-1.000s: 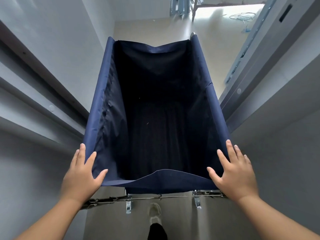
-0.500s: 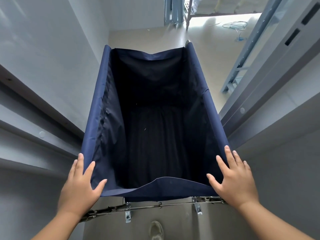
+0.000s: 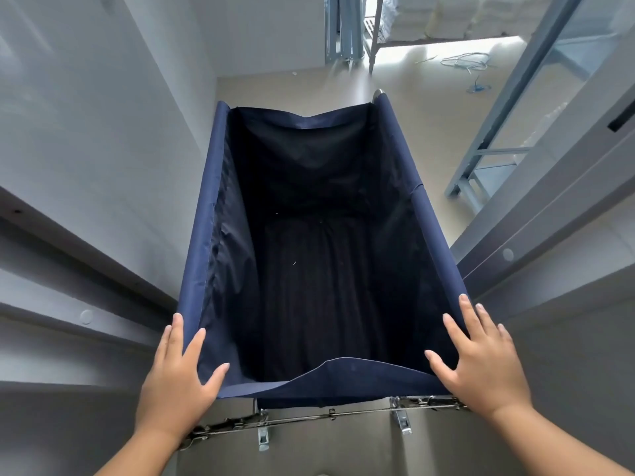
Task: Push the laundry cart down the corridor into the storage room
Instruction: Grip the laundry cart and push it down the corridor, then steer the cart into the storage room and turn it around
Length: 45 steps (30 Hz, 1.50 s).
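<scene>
The laundry cart [image 3: 426, 214] is a deep, empty navy fabric bin on a chrome frame, filling the middle of the view between two grey walls. My left hand [image 3: 178, 383] lies flat on its near left corner, fingers spread over the rim. My right hand [image 3: 481, 362] rests the same way on the near right corner. Both palms press on the rim rather than wrap around it. A chrome bar [image 3: 330, 415] with clips runs under the near edge.
Grey walls with handrails [image 3: 79, 304] stand close on both sides. An open door [image 3: 563, 139] stands on the right. Beyond lies a bright room with a beige floor [image 3: 422, 97], a metal shelf rack [image 3: 374, 36] and loose blue cord [image 3: 470, 61].
The cart has rolled forward along the corridor with both hands on its near corners. The doorway and the room's floor and shelving now show larger ahead.
</scene>
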Available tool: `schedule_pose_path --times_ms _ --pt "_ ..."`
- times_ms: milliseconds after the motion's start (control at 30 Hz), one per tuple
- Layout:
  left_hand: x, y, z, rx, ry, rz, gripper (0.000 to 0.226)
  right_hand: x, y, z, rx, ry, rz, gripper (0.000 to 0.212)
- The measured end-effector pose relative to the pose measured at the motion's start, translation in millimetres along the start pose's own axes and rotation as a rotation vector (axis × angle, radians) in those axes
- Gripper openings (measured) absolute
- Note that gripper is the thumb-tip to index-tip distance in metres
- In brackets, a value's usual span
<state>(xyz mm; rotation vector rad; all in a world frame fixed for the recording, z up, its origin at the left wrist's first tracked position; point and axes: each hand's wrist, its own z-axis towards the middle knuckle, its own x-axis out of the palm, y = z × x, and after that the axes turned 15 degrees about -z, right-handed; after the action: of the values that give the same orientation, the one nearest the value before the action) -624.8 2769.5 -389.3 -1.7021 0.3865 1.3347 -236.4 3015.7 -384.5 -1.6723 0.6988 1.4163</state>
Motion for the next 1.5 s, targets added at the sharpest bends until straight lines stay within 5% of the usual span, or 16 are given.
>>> schedule_pose_path --times_ms 1500 --pt "9 -6 294 0.015 -0.021 0.051 0.073 -13 12 284 0.011 -0.004 0.027 0.071"
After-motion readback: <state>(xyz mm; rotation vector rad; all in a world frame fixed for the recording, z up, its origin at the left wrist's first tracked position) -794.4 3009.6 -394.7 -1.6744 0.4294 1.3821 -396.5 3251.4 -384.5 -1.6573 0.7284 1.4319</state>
